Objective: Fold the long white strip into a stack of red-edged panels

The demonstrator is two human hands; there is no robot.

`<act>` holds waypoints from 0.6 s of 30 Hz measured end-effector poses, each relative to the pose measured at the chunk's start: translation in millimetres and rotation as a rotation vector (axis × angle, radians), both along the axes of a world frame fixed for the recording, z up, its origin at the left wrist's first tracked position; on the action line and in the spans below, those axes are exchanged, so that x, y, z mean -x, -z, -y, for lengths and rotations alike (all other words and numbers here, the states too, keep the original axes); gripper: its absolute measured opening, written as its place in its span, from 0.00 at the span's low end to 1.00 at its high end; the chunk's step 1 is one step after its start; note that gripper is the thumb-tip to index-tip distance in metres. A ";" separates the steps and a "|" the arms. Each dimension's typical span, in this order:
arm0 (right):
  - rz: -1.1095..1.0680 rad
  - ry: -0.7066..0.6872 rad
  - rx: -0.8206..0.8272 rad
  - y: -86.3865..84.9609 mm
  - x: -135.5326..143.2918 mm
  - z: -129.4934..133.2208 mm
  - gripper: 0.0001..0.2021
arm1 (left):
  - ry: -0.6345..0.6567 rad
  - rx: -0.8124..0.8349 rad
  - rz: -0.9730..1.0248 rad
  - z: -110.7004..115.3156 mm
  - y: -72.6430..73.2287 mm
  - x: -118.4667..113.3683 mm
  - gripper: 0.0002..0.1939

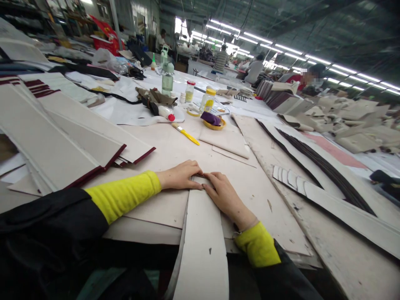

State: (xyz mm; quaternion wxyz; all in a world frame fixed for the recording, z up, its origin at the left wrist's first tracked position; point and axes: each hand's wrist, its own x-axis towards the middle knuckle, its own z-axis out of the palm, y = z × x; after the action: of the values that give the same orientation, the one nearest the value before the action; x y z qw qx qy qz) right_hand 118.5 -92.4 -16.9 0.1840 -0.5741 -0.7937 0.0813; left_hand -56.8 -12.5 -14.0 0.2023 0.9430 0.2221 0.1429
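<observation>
A long off-white strip (203,241) runs from the board toward me and hangs over the table's front edge. Its far end lies between my two hands. My left hand (181,175) pinches that end from the left, thumb below and fingers above. From the right, my right hand (226,198) closes on the same end, its fingertips nearly meeting those of my left hand. A narrow dark edge shows between the fingertips. The strip's near part is slightly curved, with another layer visible under its left side.
Maroon-edged panels (78,141) are stacked at left. Beyond my hands lie a yellow brush (186,134), a yellow dish (214,123) with purple cloth, and jars (208,100). Dark-edged strips (325,166) lie at right. A person (304,79) is at the back right.
</observation>
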 end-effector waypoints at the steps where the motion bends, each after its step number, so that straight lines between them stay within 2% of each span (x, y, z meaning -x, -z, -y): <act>1: -0.005 -0.005 0.000 0.1 -0.2 0.1 0.14 | 0.003 -0.006 0.000 0.1 0.0 0.7 0.19; 5: 0.028 -0.019 -0.032 1.1 1.2 3.4 0.14 | 0.019 -0.074 -0.029 1.7 -0.1 2.6 0.19; 11: 0.171 -0.023 -0.113 2.3 7.1 9.0 0.15 | 0.012 -0.317 -0.158 10.0 -0.3 3.5 0.21; 14: 0.193 -0.002 -0.123 1.1 6.3 12.3 0.15 | -0.018 -0.335 -0.183 17.2 -1.7 8.1 0.21; 18: 0.248 0.104 -0.134 -0.9 4.4 18.4 0.15 | -0.126 -0.298 -0.175 28.9 -2.1 20.1 0.24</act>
State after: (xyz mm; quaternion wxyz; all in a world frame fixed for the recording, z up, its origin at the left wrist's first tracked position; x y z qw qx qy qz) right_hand 114.1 -110.8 -16.0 0.1264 -0.6064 -0.7833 -0.0528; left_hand -76.9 -41.3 -11.9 0.0309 0.9556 0.2740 0.1042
